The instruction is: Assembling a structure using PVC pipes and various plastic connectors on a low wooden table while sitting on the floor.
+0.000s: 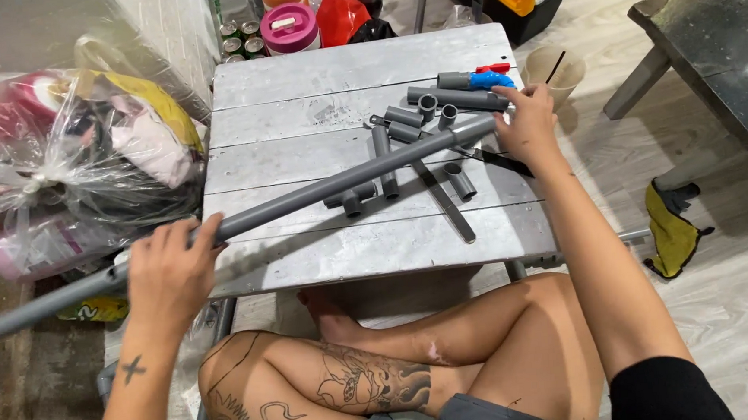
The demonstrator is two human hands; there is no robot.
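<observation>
A long grey plastic pipe (321,192) lies slanted across a low grey plank table (297,76), its left end sticking out past the table's left edge. My left hand (168,270) grips the pipe near the table's front left corner. My right hand (526,124) holds the pipe's far right end. Under and around the pipe lie several short grey pipe pieces and fittings (424,112), a flat grey strip (444,201), and a grey pipe with a blue and red valve (489,78).
Clear plastic bags full of stuff (77,159) sit left of the table. Jars with pink and orange lids (288,27) stand behind it. A beige cup (553,71) and a dark bench (718,42) are at right, a yellow rag (671,235) on the floor. My crossed legs are below.
</observation>
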